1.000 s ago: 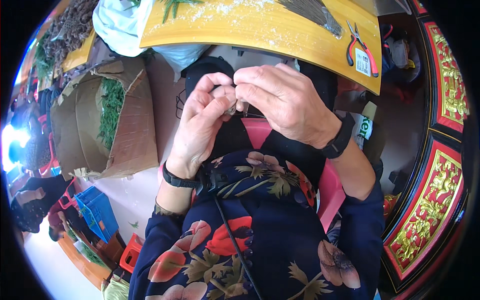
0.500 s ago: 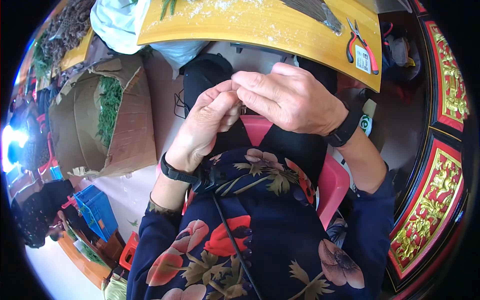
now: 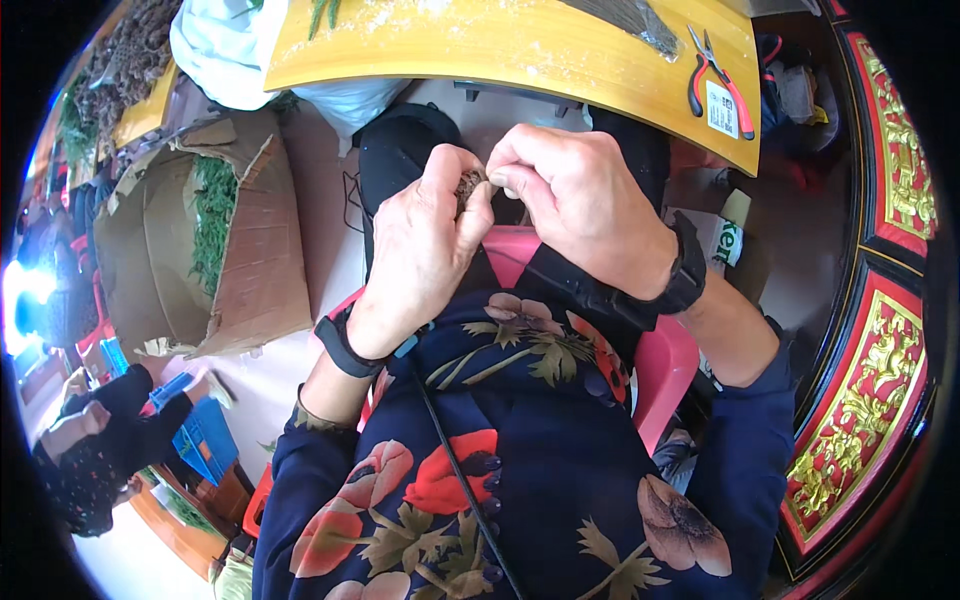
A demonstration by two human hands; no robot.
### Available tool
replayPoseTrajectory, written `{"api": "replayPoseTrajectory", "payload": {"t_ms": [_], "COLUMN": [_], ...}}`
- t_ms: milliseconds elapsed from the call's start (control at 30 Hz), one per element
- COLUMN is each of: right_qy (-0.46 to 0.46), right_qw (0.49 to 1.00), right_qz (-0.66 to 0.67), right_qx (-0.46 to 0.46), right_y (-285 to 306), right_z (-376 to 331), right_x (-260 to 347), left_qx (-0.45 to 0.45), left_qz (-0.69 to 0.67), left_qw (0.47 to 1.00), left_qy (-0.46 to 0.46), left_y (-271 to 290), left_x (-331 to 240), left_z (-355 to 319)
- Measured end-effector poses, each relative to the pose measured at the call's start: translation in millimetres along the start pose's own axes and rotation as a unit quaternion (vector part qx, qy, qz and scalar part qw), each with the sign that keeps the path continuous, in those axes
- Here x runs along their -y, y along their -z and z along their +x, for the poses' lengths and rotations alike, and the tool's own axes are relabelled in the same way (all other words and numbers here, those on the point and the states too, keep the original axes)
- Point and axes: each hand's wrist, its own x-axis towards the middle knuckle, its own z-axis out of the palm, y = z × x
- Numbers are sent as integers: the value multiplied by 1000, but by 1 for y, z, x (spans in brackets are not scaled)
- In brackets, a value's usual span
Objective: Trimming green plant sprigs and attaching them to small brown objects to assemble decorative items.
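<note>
Above my lap, my left hand (image 3: pixel 425 225) is closed around a brown pine cone (image 3: pixel 468 188), of which only a part shows between thumb and fingers. My right hand (image 3: pixel 590 205) meets it there, thumb and forefinger pinched together at the cone's edge; what lies in that pinch is too small to make out. Beyond my hands, long-nose pliers (image 3: pixel 737 98) with red and black handles rest on the yellow table (image 3: pixel 420 50). Beside them is a bundle of thin dark wires (image 3: pixel 622 18), partly in clear plastic.
White crumbs lie scattered on the table. On the left stands an open cardboard box (image 3: pixel 255 250) with green sprigs (image 3: pixel 212 225). Brown cones are heaped (image 3: pixel 125 55) at the far left, near white bags (image 3: pixel 215 50). A carved red and gold panel (image 3: pixel 855 410) borders the right side. Another person moves at lower left.
My hands have turned and drawn slightly apart, and the brown cone in my left hand now shows. My right hand's pinch has shifted to its edge. The person at lower left has moved.
</note>
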Motion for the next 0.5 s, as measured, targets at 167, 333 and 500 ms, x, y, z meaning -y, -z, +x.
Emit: {"api": "replayPoseTrajectory", "payload": {"t_ms": [167, 333, 500], "right_qy": [-116, 115, 187], "right_qw": [986, 992, 982], "right_qz": [117, -20, -24], "right_qx": [22, -55, 9], "right_y": [15, 12, 19], "right_z": [10, 13, 19], "right_x": [9, -8, -12], "left_qx": [66, 156, 214], "left_qz": [-272, -383, -499], "left_qw": [957, 899, 815], "left_qy": [69, 146, 206], "left_y": [6, 22, 25], "left_x": [10, 11, 10], "left_z": [1, 4, 5]}}
